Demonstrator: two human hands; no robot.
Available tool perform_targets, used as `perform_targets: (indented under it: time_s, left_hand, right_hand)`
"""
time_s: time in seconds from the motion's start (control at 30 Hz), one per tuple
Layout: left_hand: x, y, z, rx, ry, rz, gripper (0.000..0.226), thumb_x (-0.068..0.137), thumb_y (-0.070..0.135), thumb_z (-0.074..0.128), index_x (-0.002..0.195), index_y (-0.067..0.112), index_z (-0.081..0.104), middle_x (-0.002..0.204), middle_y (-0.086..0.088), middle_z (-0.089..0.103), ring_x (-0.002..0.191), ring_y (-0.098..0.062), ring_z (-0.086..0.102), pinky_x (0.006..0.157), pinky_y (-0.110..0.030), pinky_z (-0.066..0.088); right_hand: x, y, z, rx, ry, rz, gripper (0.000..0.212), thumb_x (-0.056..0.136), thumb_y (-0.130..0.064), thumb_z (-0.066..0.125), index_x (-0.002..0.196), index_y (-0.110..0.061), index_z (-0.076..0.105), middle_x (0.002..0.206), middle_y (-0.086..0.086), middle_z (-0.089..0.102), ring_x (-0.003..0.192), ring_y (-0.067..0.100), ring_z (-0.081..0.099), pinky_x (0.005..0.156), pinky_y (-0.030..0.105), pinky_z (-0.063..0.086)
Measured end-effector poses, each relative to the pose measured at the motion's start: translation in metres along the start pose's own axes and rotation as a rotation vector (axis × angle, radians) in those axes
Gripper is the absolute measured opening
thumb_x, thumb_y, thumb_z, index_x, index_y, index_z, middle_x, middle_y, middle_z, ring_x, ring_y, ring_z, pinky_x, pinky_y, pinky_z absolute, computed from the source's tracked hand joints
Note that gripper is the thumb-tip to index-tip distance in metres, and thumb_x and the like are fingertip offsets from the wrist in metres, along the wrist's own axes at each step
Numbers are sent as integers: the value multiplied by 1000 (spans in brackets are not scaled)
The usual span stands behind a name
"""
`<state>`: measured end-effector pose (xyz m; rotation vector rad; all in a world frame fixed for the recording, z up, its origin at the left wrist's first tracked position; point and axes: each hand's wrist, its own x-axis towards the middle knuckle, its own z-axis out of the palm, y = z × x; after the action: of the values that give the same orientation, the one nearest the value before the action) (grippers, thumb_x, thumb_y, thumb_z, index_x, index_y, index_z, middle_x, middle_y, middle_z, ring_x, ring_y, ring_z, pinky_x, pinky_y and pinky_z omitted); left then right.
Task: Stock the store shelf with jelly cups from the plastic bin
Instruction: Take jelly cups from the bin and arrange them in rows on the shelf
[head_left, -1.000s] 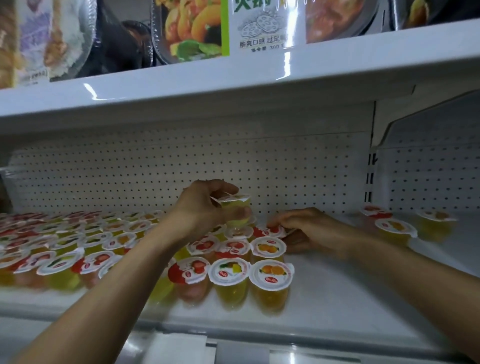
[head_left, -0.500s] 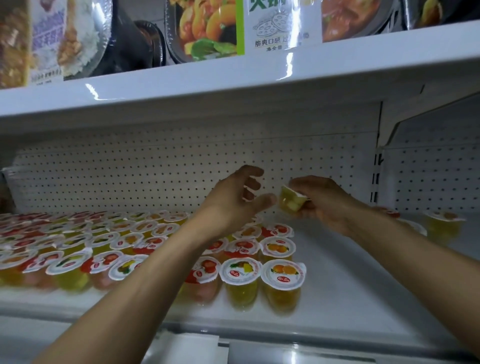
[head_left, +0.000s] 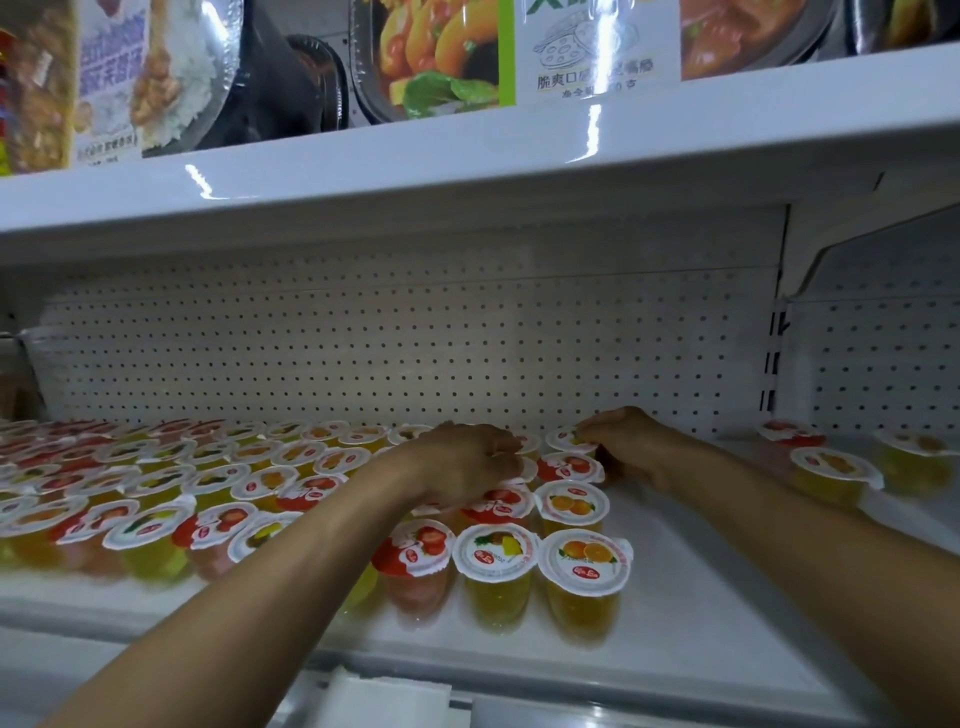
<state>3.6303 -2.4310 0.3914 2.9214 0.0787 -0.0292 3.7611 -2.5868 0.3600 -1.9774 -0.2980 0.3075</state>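
Dozens of sealed jelly cups (head_left: 584, 564) crowd the shelf (head_left: 701, 587) leftward; right side mostly open. We find right hand (head_left: 631, 449) pinching rear cup (head_left: 566, 441); left hand (head_left: 467, 462) hold undeterminable.

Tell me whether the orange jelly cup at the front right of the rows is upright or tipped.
Upright: the orange jelly cup stands on its base on the shelf, its sealed top level and facing up.

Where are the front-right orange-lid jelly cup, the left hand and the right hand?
orange-lid jelly cup (head_left: 584, 564): head view, middle of its lid.
left hand (head_left: 467, 462): head view, back of the hand.
right hand (head_left: 631, 449): head view, back of the hand.
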Motion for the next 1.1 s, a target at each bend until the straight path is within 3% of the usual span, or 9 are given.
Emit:
perform_targets:
  time_s: [0.07,0.2,0.3,0.37,0.47,0.67,0.83,1.0,1.1]
  left_hand:
    - [1,-2,1,24,-4,1,47,104,46,30,150,33,33,159,8,27,146,-19,23,118,-34,14]
    - [1,-5,3,-6,6,23,49,105,42,33,152,29,32,159,6,28,144,-17,29,113,-27,21]
    - [0,-3,5,-10,19,45,48,106,38,33,152,25,32,159,5,29,142,-15,31,108,-22,23]
    - [-1,-2,3,-36,26,40,47,105,37,34,150,25,35,158,5,31,141,-16,34,103,-21,25]
    - [-4,2,2,-68,76,34,44,104,41,36,146,28,41,154,5,37,135,-17,41,104,-24,31]
    - [-42,32,10,-209,396,193,59,87,67,33,130,35,56,130,14,58,111,-7,59,99,-31,46]
    - [-55,51,34,-154,450,281,56,87,69,31,111,34,67,114,17,67,99,-4,62,90,-34,50]
    - [-55,54,44,-103,464,279,64,88,72,23,111,32,67,115,15,68,98,-7,62,88,-37,50]
    - [-58,55,49,-105,449,277,65,89,75,18,105,34,66,105,17,70,92,0,62,89,-38,50]
  right_hand:
    - [1,-1,3,-39,-13,-2,16,95,-19,59,105,-7,65,93,12,71,72,20,67,62,26,57]
    - [3,0,3,-36,-23,-23,17,95,-20,59,108,-10,64,95,12,71,76,20,68,69,28,58]
    - [2,1,4,-42,-27,-28,17,97,-23,56,105,-10,63,93,11,70,71,18,66,61,25,55]
    - [-1,3,5,-115,-4,-53,22,99,-31,51,100,-11,63,93,9,70,73,16,65,68,26,54]
    - [-8,6,4,-225,78,-187,31,101,-38,42,108,-13,60,107,3,66,91,18,61,88,33,50]
    - [-55,22,-53,-639,356,-541,29,97,-41,43,116,-28,61,124,1,57,120,23,45,96,37,41]
    - [-68,51,-117,-942,441,-290,47,97,-45,42,141,-29,42,145,6,40,132,30,30,104,38,29]
    - [-58,78,-138,-835,316,-215,63,88,-53,42,147,-31,30,144,6,38,126,31,40,105,40,36]
    - [-52,79,-143,-805,225,-184,61,90,-48,50,146,-29,34,146,3,38,126,26,45,104,38,39]
